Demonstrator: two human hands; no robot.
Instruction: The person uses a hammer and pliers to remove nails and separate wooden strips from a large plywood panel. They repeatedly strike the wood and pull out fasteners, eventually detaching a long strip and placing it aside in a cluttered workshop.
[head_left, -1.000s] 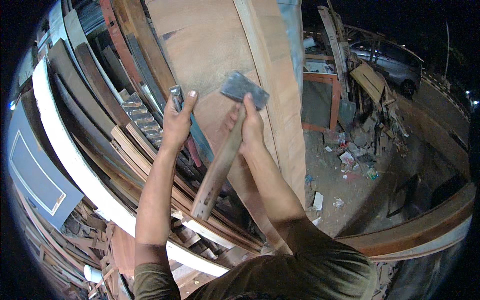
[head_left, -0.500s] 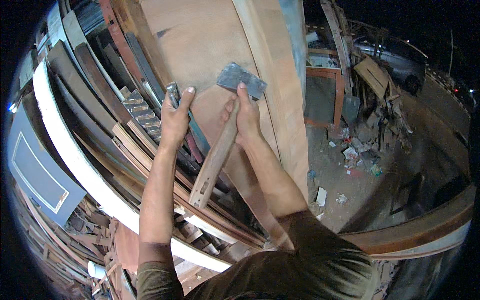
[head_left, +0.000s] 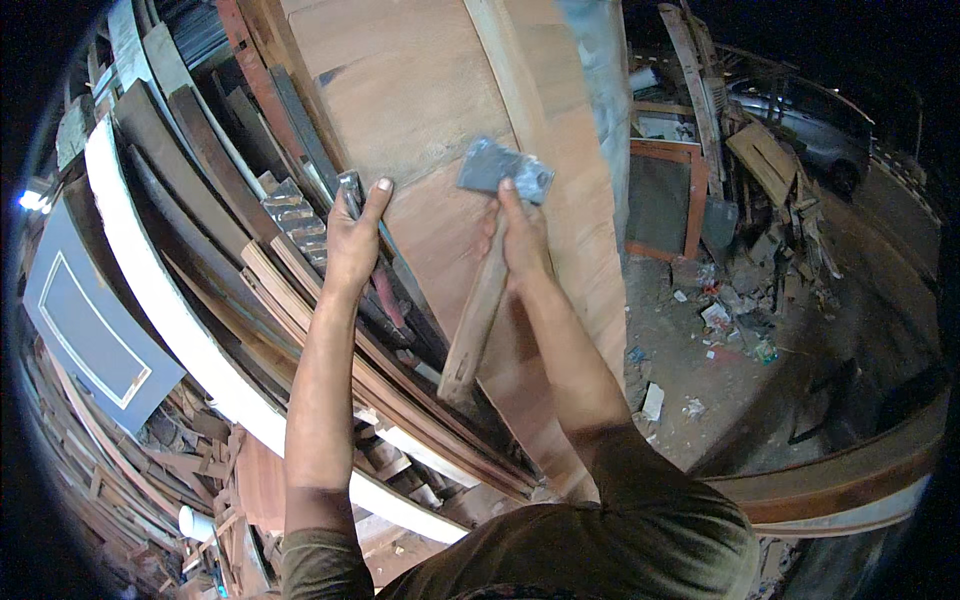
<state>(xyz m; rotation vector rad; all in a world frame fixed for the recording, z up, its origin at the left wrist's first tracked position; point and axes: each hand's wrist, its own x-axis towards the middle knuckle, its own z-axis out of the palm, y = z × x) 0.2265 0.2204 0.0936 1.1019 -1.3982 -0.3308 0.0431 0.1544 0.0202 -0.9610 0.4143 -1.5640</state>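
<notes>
My right hand [head_left: 522, 235] is closed around the wooden handle of a hatchet [head_left: 475, 335], just under its broad grey metal head, with the thumb resting on the head. The handle's butt slants down and to the left. My left hand [head_left: 352, 240] is closed on a hammer [head_left: 387, 292]; its dark metal head shows beside the thumb and its reddish handle below the palm. Both tools are in front of a brown wooden door panel [head_left: 420, 85]. My fingers hide part of each tool.
Long boards and mouldings [head_left: 190, 170] stand stacked on the left, with a white curved frame [head_left: 150, 270] and a grey-blue panelled door [head_left: 90, 310]. On the right are scrap wood [head_left: 765, 165], ground litter [head_left: 715, 318], an orange-brown frame [head_left: 663, 200] and a parked car [head_left: 810, 125].
My right hand and the hatchet have moved right relative to the left hand, and the hatchet's handle hangs more upright. The hammer stays in my left hand; the whole view has shifted slightly.
</notes>
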